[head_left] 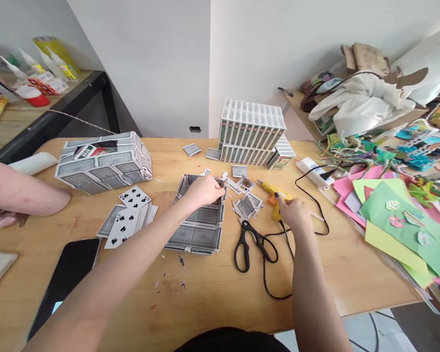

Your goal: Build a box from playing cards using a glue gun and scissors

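An open box made of playing cards lies on the table in front of me, its card backs facing out. My left hand reaches over it and closes on its far right corner; the fingertips are partly hidden. To the right, my right hand is closed around a yellow glue gun, which lies low over the table with its nozzle pointing away to the left. Between the hands are cut card pieces and a loose card. Black-handled scissors lie nearer me.
A finished-looking card-covered box stands at the back left, near spread playing cards and a phone. Stacked card packs stand by the wall. A black cable loops by the power strip; coloured paper lies right.
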The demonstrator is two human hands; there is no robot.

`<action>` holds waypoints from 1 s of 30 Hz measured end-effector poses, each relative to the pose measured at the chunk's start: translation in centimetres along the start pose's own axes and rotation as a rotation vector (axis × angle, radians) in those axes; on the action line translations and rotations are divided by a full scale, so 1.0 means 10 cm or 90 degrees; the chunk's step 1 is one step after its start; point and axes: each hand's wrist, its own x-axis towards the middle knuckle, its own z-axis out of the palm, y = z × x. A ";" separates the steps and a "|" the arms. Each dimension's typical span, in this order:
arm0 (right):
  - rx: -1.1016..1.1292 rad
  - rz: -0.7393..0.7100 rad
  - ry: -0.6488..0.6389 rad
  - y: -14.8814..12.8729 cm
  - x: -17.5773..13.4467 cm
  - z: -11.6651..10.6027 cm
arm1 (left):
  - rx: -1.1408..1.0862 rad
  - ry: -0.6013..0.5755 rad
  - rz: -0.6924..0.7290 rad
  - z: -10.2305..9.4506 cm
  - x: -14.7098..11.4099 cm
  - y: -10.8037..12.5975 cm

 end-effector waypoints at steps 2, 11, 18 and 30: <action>-0.026 0.016 -0.001 -0.01 -0.02 0.14 | -0.003 0.002 0.004 0.00 0.00 0.00; 0.040 0.115 0.000 -0.19 -0.02 0.16 | -0.049 -0.016 -0.003 0.01 -0.01 -0.04; 0.277 0.054 -0.113 -0.20 -0.19 -0.23 | -0.086 -0.002 -0.003 0.04 -0.02 -0.08; -0.011 -0.233 -0.050 -0.57 -0.44 -0.25 | -0.044 0.012 -0.011 0.11 -0.07 -0.09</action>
